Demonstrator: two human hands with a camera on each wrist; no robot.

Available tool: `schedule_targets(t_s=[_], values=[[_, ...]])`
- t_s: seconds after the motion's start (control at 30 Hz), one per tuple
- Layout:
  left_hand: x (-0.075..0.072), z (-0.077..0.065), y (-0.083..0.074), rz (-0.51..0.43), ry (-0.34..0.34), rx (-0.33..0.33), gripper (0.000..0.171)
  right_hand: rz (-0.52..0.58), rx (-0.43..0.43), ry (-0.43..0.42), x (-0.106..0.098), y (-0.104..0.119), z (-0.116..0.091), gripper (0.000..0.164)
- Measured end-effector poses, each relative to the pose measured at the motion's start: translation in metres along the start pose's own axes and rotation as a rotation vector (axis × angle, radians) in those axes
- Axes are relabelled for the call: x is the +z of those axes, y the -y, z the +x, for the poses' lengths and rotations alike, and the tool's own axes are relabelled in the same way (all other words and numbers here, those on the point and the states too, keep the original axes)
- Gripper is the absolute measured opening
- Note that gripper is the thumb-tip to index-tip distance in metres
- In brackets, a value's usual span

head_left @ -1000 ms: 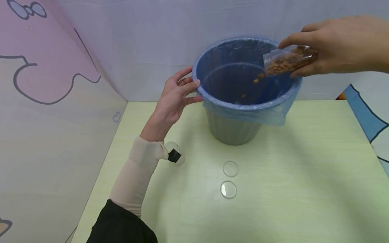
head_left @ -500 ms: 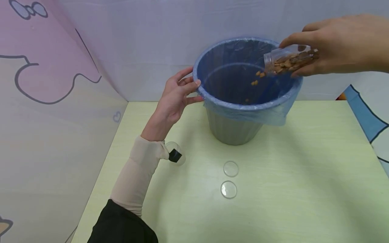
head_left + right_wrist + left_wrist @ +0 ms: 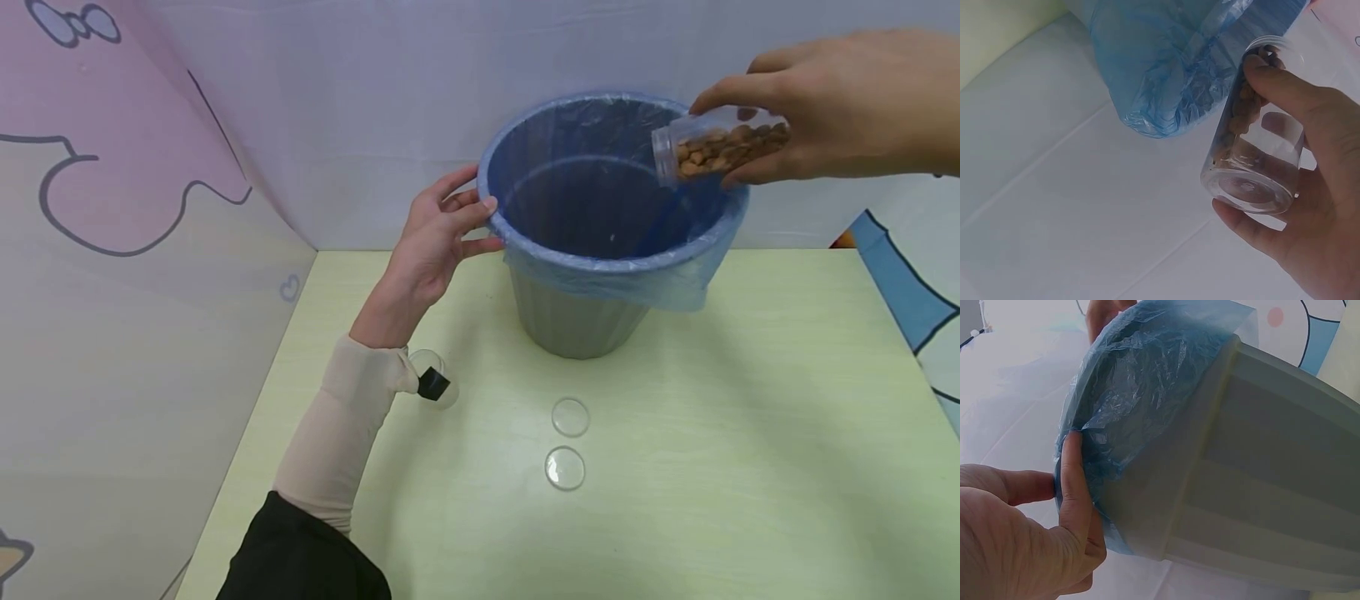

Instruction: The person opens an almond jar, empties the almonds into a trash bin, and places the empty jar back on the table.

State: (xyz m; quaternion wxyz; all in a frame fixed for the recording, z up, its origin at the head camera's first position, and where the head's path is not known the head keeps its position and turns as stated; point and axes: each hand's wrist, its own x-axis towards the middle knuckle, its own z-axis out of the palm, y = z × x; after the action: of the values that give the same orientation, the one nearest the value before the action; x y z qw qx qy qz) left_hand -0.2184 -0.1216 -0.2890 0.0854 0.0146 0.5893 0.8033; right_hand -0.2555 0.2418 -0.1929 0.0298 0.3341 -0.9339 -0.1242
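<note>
My left hand (image 3: 431,246) grips the rim of a grey trash bin (image 3: 577,321), which is lined with a blue plastic bag (image 3: 667,283) folded over the edge. In the left wrist view, the thumb and fingers lie on either side of the lined rim (image 3: 1066,444). My right hand (image 3: 847,108) holds a clear jar (image 3: 723,150) on its side, its uncapped mouth above the right part of the bin. Small brown kibble-like pieces (image 3: 701,158) lie along the jar's lower side. The right wrist view shows fingers and thumb wrapped around the jar (image 3: 1250,150).
Two clear round lids (image 3: 570,417) lie on the pale green table (image 3: 750,467) in front of the bin. Another clear round container (image 3: 426,361) stands by my left wrist, partly hidden. White cloth (image 3: 375,100) hangs behind the bin.
Pieces were falling from the jar's mouth into the bin earlier; now none are seen falling there. The jar has risen slightly and holds its pieces farther back. My left hand stays on the rim.
</note>
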Motion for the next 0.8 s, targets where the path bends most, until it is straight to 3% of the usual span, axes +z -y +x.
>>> schedule_targets(t_s=[0.8], values=[[0.0014,-0.0004,0.0003,0.01,-0.005,-0.011,0.054,-0.022,-0.031,-0.049,-0.0033,0.0034,-0.0004,0.083]])
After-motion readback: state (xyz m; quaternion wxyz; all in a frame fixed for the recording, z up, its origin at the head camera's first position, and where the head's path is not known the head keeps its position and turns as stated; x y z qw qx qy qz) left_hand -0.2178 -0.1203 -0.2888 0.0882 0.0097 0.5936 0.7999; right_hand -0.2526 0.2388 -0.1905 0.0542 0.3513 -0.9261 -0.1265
